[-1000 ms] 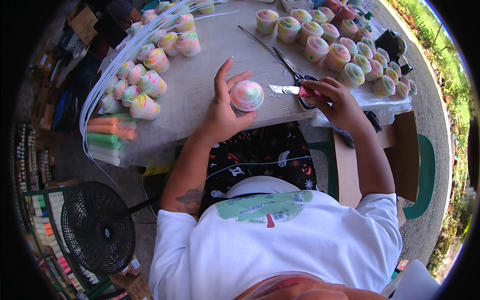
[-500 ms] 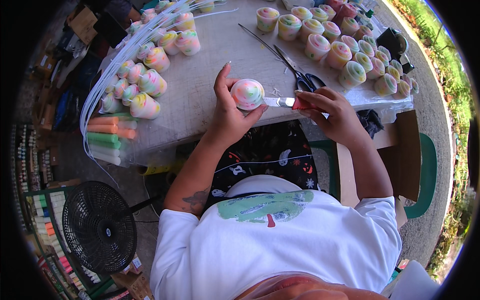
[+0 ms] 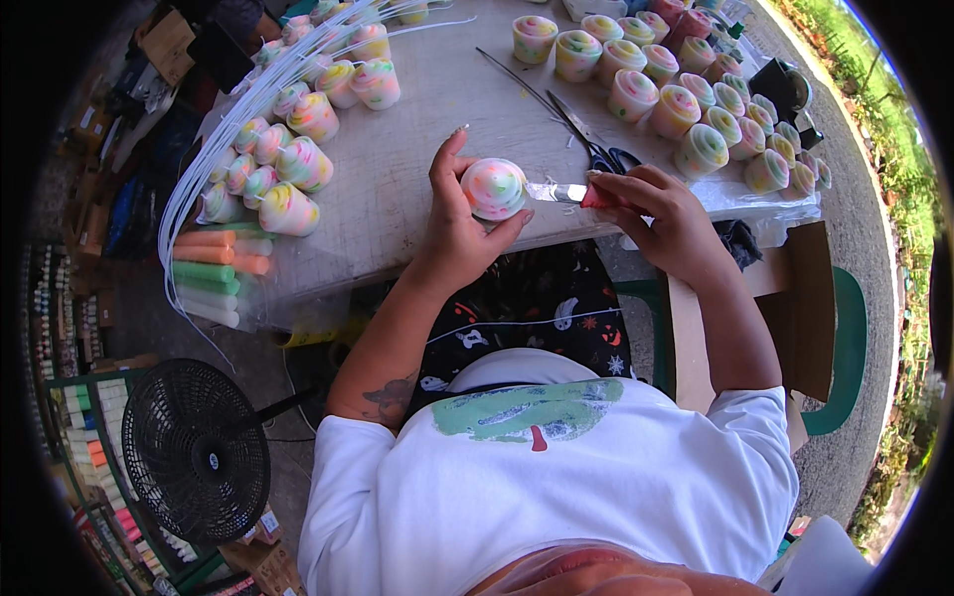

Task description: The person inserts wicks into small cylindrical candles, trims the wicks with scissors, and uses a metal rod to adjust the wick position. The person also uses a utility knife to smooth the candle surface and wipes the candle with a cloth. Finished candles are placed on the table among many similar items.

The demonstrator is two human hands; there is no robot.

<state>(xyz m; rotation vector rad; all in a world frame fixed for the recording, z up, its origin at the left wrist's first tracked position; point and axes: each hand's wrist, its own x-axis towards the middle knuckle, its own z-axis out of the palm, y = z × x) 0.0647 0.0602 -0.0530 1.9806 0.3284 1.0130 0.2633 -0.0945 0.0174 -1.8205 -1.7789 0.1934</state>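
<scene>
Grey worktable (image 3: 437,189) across the upper half, covered in clear plastic sheet. Black floor fan (image 3: 196,464) at lower left, beside shelves of coloured stock. Bundle of white cords (image 3: 214,149) curving down the table's left side. Rows of swirl-coloured cup candles (image 3: 686,109) at upper right, another cluster (image 3: 288,149) at upper left. Orange and green stick candles (image 3: 214,268) stacked at the left edge. Black-handled scissors (image 3: 596,149) lying mid-table. Left hand (image 3: 457,223) cupped round a multicoloured candle (image 3: 494,187), thumb and fingers pressed to its sides, held just above the near table edge. Right hand (image 3: 651,214) closed round the red handle of a small knife (image 3: 561,193), blade tip touching the candle's side.
</scene>
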